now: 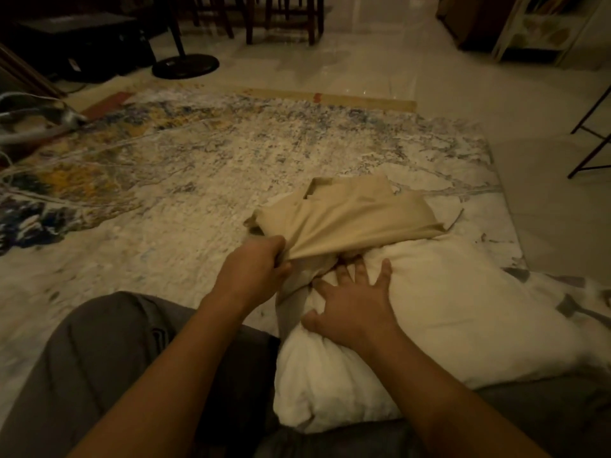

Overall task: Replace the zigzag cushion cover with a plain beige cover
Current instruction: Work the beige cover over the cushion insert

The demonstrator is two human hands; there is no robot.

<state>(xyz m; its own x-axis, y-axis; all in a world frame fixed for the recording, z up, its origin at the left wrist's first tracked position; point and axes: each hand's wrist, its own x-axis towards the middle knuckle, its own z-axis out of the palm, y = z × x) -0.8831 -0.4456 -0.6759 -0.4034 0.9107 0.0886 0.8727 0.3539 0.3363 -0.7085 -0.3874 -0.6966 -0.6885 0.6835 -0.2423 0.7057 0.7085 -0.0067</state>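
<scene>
A bare white cushion insert (446, 312) lies across my lap and the rug, at the lower right. A plain beige cover (347, 216) is bunched over the insert's far end. My left hand (254, 269) grips the near edge of the beige cover in a fist. My right hand (353, 302) presses on the white insert with fingers spread, just right of the left hand. A grey-and-white patterned cloth (582, 302) shows at the right edge; whether it is the zigzag cover I cannot tell.
A large mottled rug (198, 166) with blue and yellow patches covers the floor ahead. A round black stand base (185, 66) and dark chair legs (281, 24) stand at the back. A thin metal frame (591, 143) is at the right.
</scene>
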